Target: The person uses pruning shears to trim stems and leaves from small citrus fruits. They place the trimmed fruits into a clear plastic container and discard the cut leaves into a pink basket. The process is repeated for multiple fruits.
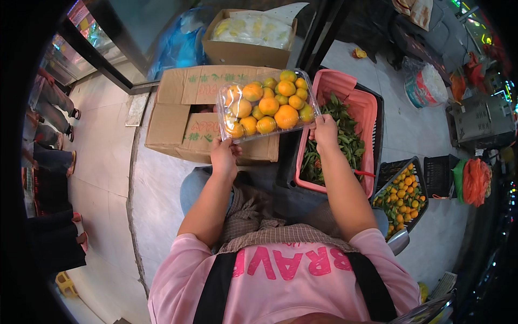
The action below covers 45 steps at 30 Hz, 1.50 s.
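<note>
A clear plastic clamshell box (272, 137) filled with orange and greenish mandarins (268, 106) is held up between both hands. My left hand (225, 156) grips its near left corner, and my right hand (325, 131) grips the near right corner. The box is tilted, its right end farther from me. Beneath it stands a cardboard carton (172, 121) with printed writing and partly parted flaps; a little reddish content shows through the gap. Close by my right forearm is a pink plastic basket (367, 133) holding green leaves and stems (340, 117).
Right of me stands a black crate (421, 170) of leafy mandarins (400, 194), beside another black crate (440, 174). Behind the carton are a fruit box (247, 52) and a blue plastic bag (182, 40). Several people's legs (52, 121) line the left side.
</note>
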### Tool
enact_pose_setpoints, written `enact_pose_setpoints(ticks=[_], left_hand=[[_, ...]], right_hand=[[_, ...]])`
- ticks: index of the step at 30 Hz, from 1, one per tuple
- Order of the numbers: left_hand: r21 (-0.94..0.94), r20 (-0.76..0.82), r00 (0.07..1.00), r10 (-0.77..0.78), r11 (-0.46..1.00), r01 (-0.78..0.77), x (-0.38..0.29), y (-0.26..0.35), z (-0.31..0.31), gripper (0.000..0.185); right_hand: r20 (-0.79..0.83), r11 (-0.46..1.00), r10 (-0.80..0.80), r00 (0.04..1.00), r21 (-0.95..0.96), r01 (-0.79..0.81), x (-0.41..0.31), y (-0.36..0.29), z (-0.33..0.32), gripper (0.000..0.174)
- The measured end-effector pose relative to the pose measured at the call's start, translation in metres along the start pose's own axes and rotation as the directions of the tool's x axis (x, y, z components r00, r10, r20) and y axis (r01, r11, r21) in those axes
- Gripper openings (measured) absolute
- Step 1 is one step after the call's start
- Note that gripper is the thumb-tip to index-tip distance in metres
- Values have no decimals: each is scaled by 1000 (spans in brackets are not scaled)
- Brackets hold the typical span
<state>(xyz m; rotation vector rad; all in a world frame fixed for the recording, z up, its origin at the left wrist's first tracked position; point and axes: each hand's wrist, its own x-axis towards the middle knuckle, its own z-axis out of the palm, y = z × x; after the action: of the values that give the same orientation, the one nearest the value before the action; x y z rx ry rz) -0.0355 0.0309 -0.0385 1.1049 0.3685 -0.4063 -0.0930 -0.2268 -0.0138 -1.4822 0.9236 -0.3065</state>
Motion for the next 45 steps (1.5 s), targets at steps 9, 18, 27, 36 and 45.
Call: enact_pose_setpoints(ticks=[9,18,27,36,45], left_hand=[[-5,25,1000,19,1000,-19,-1,1,-1,6],[-4,7,1000,20,1000,-20,6,0,-5,5],[675,443,448,776,40,-737,2,40,33,48],[327,944,277,178,-413,-850,9,6,125,68],[242,970,225,94,-468,-850,11,1,127,53]], right_hand=[[-76,996,22,997,85,-16,2,9,7,16],[250,952,251,935,109,-285,9,-23,-25,17],[166,971,195,967,104,-214,5,-17,-19,19],[262,954,220,939,142,-263,6,-25,-19,18],[218,974,210,953,43,-224,5,-18,-15,21]])
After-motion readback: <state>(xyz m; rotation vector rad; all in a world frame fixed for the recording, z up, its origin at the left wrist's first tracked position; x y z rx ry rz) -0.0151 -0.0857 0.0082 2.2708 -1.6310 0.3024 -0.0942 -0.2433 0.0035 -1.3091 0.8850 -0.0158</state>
